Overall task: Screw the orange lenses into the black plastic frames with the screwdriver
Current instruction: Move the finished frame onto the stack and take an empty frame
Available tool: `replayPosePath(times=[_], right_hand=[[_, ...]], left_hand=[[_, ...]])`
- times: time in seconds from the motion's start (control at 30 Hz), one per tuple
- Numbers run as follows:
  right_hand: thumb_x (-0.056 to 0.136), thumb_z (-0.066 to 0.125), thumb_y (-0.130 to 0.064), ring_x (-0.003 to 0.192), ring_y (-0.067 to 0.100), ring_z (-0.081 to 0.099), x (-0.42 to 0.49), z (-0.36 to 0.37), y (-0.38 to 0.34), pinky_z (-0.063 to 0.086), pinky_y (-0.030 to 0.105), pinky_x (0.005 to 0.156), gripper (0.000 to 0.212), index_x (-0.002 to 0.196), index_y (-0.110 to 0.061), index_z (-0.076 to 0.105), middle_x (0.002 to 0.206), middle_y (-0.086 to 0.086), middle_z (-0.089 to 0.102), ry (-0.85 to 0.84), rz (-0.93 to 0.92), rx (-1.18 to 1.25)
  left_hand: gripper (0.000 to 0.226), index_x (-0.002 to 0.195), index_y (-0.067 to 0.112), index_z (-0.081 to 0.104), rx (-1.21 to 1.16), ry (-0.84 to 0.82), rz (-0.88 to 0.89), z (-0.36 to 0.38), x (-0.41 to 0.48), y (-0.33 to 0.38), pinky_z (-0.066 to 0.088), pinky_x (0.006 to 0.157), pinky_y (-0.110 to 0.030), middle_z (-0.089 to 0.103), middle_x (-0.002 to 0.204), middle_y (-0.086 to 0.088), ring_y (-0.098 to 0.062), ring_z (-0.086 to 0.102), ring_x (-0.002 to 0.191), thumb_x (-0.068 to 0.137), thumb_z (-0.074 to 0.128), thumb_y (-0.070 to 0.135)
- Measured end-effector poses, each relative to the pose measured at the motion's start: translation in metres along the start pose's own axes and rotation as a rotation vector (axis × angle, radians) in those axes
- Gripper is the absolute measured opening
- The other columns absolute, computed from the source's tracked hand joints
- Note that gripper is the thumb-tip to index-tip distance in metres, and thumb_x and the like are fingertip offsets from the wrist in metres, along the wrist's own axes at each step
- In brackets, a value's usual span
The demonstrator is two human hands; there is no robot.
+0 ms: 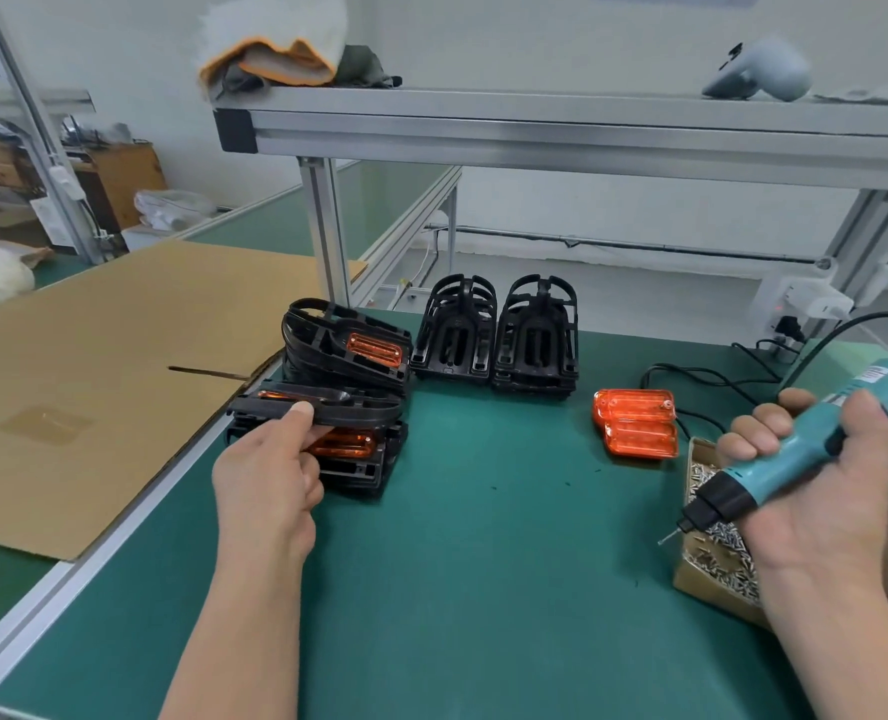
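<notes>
Right hand (821,496) wraps teal electric screwdriver (787,459); left hand (265,459) pinches seemingly light, stiff black plastic frame (348,410) by its near-left rim.

No words, numbers or brand names can be read here. The only thing that looks printed is a small white label (874,377) on the far end of the teal screwdriver (795,454), at the right side of the table. It has red and dark marks, but they are too small and blurred to read.
</notes>
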State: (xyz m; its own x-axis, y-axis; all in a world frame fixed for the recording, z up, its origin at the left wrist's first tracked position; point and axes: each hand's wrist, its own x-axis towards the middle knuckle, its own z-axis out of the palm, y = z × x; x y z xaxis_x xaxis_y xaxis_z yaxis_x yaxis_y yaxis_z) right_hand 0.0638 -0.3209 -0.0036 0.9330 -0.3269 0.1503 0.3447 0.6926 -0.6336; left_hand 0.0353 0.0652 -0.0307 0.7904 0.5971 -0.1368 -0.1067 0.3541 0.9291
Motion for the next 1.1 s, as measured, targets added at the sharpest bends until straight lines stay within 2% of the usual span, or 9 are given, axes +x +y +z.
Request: replayPosePath(times=[0.07,0.17,0.27,0.4,0.6,0.8,0.93,1.0,1.1], right_hand=[[0.091,0.064,-0.054,0.065,0.01,0.04,0.0,0.0,0.0,0.041,0.022,0.06,0.033,0.095,-0.022,0.059,0.079,-0.006,0.042,-0.008,0.005,-0.002],[0.101,0.056,-0.052,0.066,0.01,0.04,0.0,0.0,0.0,0.041,0.023,0.06,0.031,0.096,-0.022,0.059,0.08,-0.006,0.043,-0.001,0.013,0.006],[0.103,0.053,-0.051,0.066,0.01,0.041,0.0,-0.001,-0.001,0.041,0.022,0.061,0.032,0.096,-0.021,0.059,0.08,-0.006,0.044,0.004,0.012,0.019],[0.102,0.054,-0.051,0.067,0.01,0.042,0.0,-0.001,-0.001,0.042,0.023,0.061,0.031,0.097,-0.021,0.059,0.081,-0.006,0.045,0.001,0.015,0.026],[0.102,0.054,-0.051,0.067,0.01,0.042,0.0,-0.002,-0.002,0.042,0.023,0.061,0.032,0.097,-0.021,0.06,0.082,-0.005,0.045,-0.014,0.021,0.023],[0.103,0.052,-0.051,0.067,0.01,0.042,-0.002,0.0,-0.002,0.042,0.023,0.061,0.032,0.097,-0.02,0.06,0.081,-0.005,0.044,-0.01,0.018,0.015],[0.103,0.052,-0.05,0.066,0.01,0.041,-0.004,0.003,-0.002,0.042,0.023,0.06,0.031,0.096,-0.021,0.059,0.08,-0.005,0.043,-0.009,0.024,0.013],[0.103,0.051,-0.05,0.065,0.009,0.041,-0.004,0.004,-0.002,0.042,0.022,0.059,0.031,0.096,-0.021,0.059,0.08,-0.006,0.043,-0.005,0.028,0.007],[0.103,0.051,-0.05,0.065,0.009,0.042,-0.006,0.004,-0.002,0.043,0.022,0.06,0.031,0.097,-0.02,0.059,0.08,-0.006,0.044,-0.006,0.027,0.002]], left_hand=[[0.03,0.094,0.001,0.07,0.094,0.013,0.048,0.0,-0.001,0.0,0.02,0.039,-0.023,0.08,0.09,-0.013,-0.01,0.025,0.042,0.104,0.065,0.029],[0.036,0.094,0.003,0.074,0.207,0.034,0.088,-0.001,-0.001,0.0,0.023,0.041,-0.024,0.071,0.074,-0.015,-0.011,0.028,0.042,0.104,0.063,0.036],[0.037,0.08,0.016,0.077,0.335,0.024,0.124,-0.003,-0.003,0.002,0.029,0.049,-0.026,0.077,0.078,-0.015,-0.014,0.034,0.044,0.101,0.063,0.043],[0.027,0.073,0.034,0.076,0.431,0.03,0.135,-0.005,-0.005,0.004,0.041,0.069,-0.039,0.076,0.073,-0.002,-0.019,0.048,0.061,0.091,0.064,0.05],[0.025,0.062,0.018,0.068,0.521,0.042,0.099,-0.006,-0.005,0.003,0.036,0.061,-0.039,0.067,0.063,-0.011,-0.022,0.041,0.057,0.072,0.06,0.039],[0.032,0.067,0.014,0.067,0.602,0.061,0.143,-0.005,-0.01,0.003,0.038,0.056,-0.037,0.066,0.067,-0.014,-0.019,0.041,0.052,0.073,0.058,0.044],[0.033,0.065,0.02,0.067,0.681,0.063,0.175,-0.003,-0.014,0.004,0.037,0.051,-0.03,0.054,0.047,0.004,-0.008,0.035,0.036,0.08,0.061,0.049],[0.028,0.066,0.024,0.068,0.734,0.068,0.202,-0.001,-0.015,0.003,0.039,0.049,-0.028,0.059,0.049,0.008,-0.007,0.041,0.035,0.081,0.063,0.047],[0.024,0.072,0.024,0.064,0.821,0.088,0.251,0.001,-0.017,0.0,0.044,0.05,-0.03,0.07,0.063,0.006,-0.009,0.055,0.047,0.079,0.068,0.046]])
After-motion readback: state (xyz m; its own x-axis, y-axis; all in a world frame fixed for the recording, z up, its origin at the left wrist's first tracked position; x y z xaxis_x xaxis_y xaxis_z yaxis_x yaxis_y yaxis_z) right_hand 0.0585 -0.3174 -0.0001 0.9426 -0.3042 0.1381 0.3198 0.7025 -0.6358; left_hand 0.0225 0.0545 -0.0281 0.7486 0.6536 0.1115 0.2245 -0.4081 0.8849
